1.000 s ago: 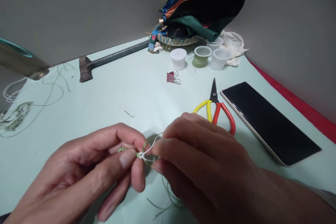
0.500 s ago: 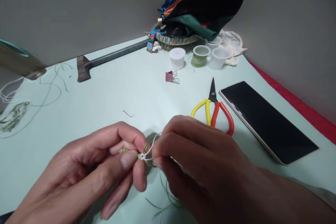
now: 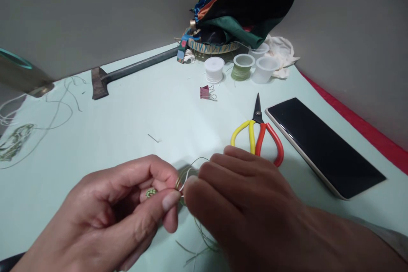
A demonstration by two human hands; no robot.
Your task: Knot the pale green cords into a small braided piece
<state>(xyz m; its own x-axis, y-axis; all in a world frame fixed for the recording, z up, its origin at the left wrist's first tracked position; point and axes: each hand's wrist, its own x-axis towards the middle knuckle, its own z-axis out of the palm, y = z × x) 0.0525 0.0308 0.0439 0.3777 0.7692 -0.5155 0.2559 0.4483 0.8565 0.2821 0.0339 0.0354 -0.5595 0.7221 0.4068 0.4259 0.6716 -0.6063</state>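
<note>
Between thumb and fingers, my left hand (image 3: 127,216) pinches a small green knotted cord piece (image 3: 151,192), whose coiled end shows inside the palm. White and green cords (image 3: 188,173) run from the pinch to my right hand (image 3: 242,204), which is closed around them close beside the left fingertips. Its fingertips are turned away from view, and the knot itself is covered by my left thumb. Loose green cord ends (image 3: 204,238) trail onto the table below the hands.
Scissors (image 3: 258,129) with yellow and red handles lie beyond my right hand, beside a phone (image 3: 325,144). Farther back are a pink binder clip (image 3: 205,92), a white thread spool (image 3: 214,70), a green spool (image 3: 241,72) and a hammer (image 3: 100,84). Tangled cords (image 3: 15,142) lie at left.
My right hand has rolled over, so its thumb and knuckles now face up. My left thumb has slid forward over the white knot, hiding it.
</note>
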